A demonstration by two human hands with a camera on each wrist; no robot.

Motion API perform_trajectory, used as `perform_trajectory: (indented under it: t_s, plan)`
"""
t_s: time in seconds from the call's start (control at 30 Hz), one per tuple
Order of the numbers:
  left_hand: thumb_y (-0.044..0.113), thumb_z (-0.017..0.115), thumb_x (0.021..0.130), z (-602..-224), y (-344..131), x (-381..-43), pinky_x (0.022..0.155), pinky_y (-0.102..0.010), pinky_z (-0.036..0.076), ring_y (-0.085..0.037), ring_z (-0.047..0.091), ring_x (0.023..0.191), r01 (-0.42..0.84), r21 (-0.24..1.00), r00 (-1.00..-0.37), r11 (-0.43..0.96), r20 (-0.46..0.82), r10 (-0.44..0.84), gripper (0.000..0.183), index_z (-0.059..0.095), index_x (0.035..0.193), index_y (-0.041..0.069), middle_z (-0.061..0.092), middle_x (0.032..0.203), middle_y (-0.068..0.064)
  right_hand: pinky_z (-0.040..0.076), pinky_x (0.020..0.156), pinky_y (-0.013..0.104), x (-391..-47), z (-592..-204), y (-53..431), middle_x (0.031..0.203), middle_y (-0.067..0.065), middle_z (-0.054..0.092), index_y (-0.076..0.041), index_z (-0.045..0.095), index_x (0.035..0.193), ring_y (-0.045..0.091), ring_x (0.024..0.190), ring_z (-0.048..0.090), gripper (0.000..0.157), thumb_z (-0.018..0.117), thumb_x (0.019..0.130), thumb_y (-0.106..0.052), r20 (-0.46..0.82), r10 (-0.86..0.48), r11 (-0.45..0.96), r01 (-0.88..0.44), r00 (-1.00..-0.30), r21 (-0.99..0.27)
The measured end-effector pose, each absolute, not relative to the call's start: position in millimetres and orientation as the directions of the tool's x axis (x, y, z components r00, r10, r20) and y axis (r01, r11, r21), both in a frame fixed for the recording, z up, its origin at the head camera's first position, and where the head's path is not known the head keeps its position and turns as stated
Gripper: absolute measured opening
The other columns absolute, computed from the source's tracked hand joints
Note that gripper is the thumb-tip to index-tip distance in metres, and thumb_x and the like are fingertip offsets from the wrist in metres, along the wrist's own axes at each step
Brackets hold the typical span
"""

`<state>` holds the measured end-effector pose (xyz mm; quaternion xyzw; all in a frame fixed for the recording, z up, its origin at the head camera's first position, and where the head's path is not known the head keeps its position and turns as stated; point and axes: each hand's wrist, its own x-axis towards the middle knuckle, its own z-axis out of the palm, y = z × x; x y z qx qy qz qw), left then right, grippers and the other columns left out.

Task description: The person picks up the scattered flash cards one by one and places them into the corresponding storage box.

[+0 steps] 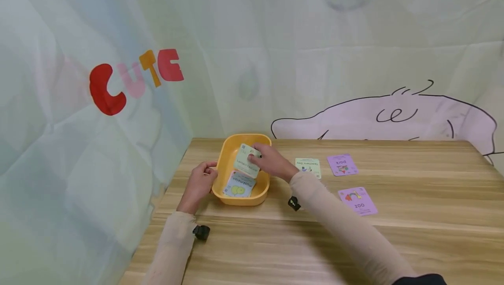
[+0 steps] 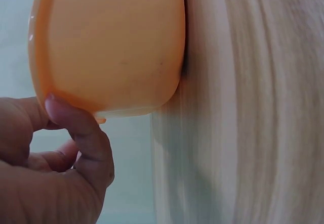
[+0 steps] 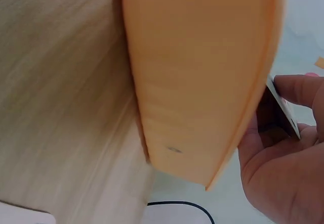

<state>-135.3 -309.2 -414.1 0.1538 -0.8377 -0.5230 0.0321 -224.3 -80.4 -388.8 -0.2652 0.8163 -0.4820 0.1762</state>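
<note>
My left hand (image 1: 201, 183) pinches the left rim of a yellow-orange plastic basket (image 1: 260, 198), thumb on the outer wall in the left wrist view. Over the basket, my right hand (image 1: 271, 160) holds a pale green picture card (image 1: 245, 162) marked "Lantern Festival" between thumb and fingers. In the right wrist view this card (image 3: 283, 107) tilts beside the basket's rim, its dark underside showing. A blue "muskmelon" card (image 1: 239, 184) lies inside the basket, its upper edge overlapped by the green card.
Right of the basket, a green "Teachers' Day" card (image 1: 308, 167), a purple "park" card (image 1: 342, 164) and a purple "zoo" card (image 1: 358, 201) lie on the wooden table (image 1: 425, 215). Printed cloth (image 1: 220, 57) hangs behind and to the left.
</note>
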Motion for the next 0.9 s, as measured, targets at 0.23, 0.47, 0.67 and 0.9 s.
perform_trajectory:
  t_s: [0.23,0.47,0.67,0.9]
  plan:
    - [0.014,0.052,0.101,-413,-307,-137,0.056,-0.025,0.050,-0.021,0.055,0.074,-0.224,0.891,-0.950,0.395,-0.110,-0.291,0.037,0.056,0.136,0.007,0.053,0.104,-0.012,0.054,0.087,0.035,-222,-391,-80,0.107,0.005,0.064,-0.010,0.059,0.121,0.020,0.095,0.060,0.019,0.055,0.105,-0.019,-0.033,-0.584,0.386,-0.242,-0.811,-0.890]
    - [0.013,0.051,0.101,-412,-307,-137,0.056,-0.025,0.050,-0.021,0.054,0.074,-0.227,0.890,-0.949,0.396,-0.112,-0.294,0.036,0.056,0.136,0.007,0.052,0.105,-0.012,0.058,0.085,0.034,-221,-388,-78,0.108,0.010,0.062,0.001,0.057,0.125,0.033,0.103,0.066,0.024,0.054,0.104,-0.010,-0.002,-0.596,0.322,-0.237,-0.803,-0.917]
    - [0.014,0.051,0.101,-412,-307,-137,0.057,-0.025,0.050,-0.022,0.055,0.076,-0.230,0.887,-0.950,0.401,-0.115,-0.292,0.036,0.056,0.137,0.008,0.052,0.106,-0.013,0.058,0.085,0.033,-221,-386,-69,0.109,0.013,0.063,0.002,0.059,0.123,0.038,0.105,0.065,0.024,0.056,0.103,-0.010,0.008,-0.599,0.332,-0.257,-0.801,-0.907]
    - [0.015,0.051,0.101,-411,-308,-135,0.057,-0.026,0.051,-0.022,0.055,0.076,-0.236,0.883,-0.949,0.405,-0.120,-0.292,0.037,0.056,0.137,0.008,0.052,0.106,-0.012,0.058,0.082,0.031,-221,-389,-50,0.110,0.018,0.065,0.004,0.060,0.121,0.038,0.103,0.065,0.023,0.056,0.102,-0.008,0.039,-0.597,0.331,-0.290,-0.801,-0.898]
